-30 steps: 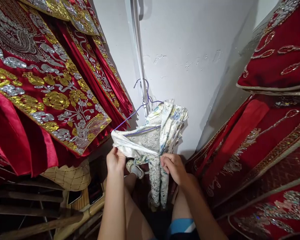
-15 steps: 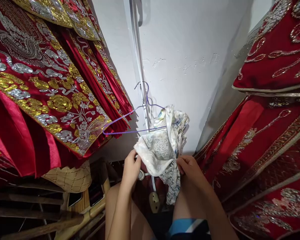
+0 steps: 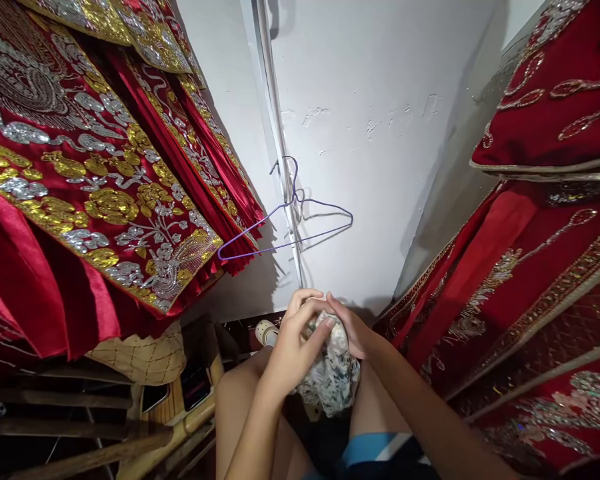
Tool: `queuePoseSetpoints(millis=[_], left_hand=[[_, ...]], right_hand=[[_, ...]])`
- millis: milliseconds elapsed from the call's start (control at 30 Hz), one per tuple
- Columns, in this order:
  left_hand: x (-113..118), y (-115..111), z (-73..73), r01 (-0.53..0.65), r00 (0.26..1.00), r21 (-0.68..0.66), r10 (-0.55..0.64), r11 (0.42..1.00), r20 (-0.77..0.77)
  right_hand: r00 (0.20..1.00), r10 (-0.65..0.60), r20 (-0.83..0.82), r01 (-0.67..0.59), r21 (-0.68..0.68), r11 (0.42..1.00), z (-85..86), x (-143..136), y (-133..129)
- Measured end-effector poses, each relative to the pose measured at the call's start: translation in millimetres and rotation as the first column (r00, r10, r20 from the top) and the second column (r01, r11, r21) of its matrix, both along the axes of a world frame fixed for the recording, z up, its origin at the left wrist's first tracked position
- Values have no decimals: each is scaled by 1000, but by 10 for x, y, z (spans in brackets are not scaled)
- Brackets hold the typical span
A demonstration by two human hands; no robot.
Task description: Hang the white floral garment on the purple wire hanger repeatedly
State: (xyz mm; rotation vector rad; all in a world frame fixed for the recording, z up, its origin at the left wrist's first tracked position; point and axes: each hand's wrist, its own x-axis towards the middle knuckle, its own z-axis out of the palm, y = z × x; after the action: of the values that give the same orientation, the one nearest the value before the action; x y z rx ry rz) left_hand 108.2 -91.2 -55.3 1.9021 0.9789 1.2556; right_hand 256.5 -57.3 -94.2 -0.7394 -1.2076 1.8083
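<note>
Between both my hands, above my lap, is a bunched-up patterned garment, white with bluish-grey and yellowish marks. My left hand wraps round its upper left side, thumb lying across the top. On the other side, my right hand presses against the cloth; its fingers are partly hidden behind the bundle. A bare purple wire hanger hangs by its hook on a metal pole in front of me, above my hands.
Red garments with gold and silver sequins hang at left. More red beaded garments hang at right. A white wall stands behind the pole. Phones lie on a bamboo chair at lower left; a pale clog shows below.
The garment has come off the hanger and down to my lap, gathered into a bundle. My hands have moved together around it. The hanger now hangs bare.
</note>
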Motion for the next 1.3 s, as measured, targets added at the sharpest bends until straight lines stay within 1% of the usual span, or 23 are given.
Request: queuePoseSetpoints(millis=[67,133,200,233,300,333,367,433,467,500,533,567,600,667,733,767,867,933,1000,1067,1133,1233,1300], left_hand=[[-131,16,-66,25,1000,-50,-24,998,19],[-250,20,-159,132,991,-161,-133,978,7],[-324,0,-253,209,968,-257,-236,944,-81],[-349,-13,-294,221,952,-292,-272,931,-144],[-406,-26,-358,209,908,-331,-308,920,-283],[-450,-21,-382,187,879,-339,-311,922,-361],[-510,-8,-400,144,846,-336,-292,931,-447],[-673,34,-422,13,776,-284,-189,959,-602],[-767,55,-425,-47,745,-249,-132,967,-654],[-860,71,-421,-92,725,-221,-86,971,-683],[-946,79,-410,-126,716,-199,-49,972,-697],[-1020,79,-393,-151,711,-181,-21,972,-703],[-1081,72,-370,-171,704,-162,6,972,-710],[-1172,43,-315,-220,665,-107,69,969,-743],[-1251,19,-259,-256,603,-37,130,966,-787],[-1296,15,-235,-273,576,1,165,962,-800],[-1470,47,-172,-367,516,118,308,923,-799],[-1578,96,-122,-440,485,191,411,877,-772],[-1634,153,-46,-475,473,251,485,844,-735],[-1616,209,65,-502,492,278,535,819,-687],[-1528,268,206,-545,546,249,565,800,-618],[-1301,377,441,-610,635,197,622,768,-457],[-1108,468,586,-596,701,235,640,768,-314]], right_hand=[[993,113,-15,-114,-88,990,81,5,-15],[969,246,36,-240,-127,963,193,58,-16],[906,376,196,-365,-94,926,342,145,14],[853,425,304,-427,-65,902,427,195,43],[741,434,513,-514,15,858,595,291,125],[712,377,593,-515,77,854,668,330,179],[714,278,643,-484,166,859,728,356,242],[775,-23,632,-319,422,849,790,362,400],[802,-202,562,-188,559,808,789,341,495],[806,-361,468,-54,667,744,766,305,602],[792,-478,380,57,734,677,725,258,718],[770,-551,320,137,762,633,671,204,839],[752,-581,309,171,760,626,610,147,958],[734,-571,367,159,725,670,487,44,1163],[727,-544,419,127,697,705,388,-14,1280],[721,-546,426,126,694,708,352,-17,1296],[685,-596,419,173,701,692,309,79,1200],[648,-632,424,201,705,680,336,202,1073],[613,-664,428,217,717,662,400,329,949],[590,-686,426,227,728,647,486,430,848],[584,-694,421,236,731,641,568,496,770],[601,-679,422,245,711,659,636,523,678],[625,-659,419,253,690,679,627,494,626]])
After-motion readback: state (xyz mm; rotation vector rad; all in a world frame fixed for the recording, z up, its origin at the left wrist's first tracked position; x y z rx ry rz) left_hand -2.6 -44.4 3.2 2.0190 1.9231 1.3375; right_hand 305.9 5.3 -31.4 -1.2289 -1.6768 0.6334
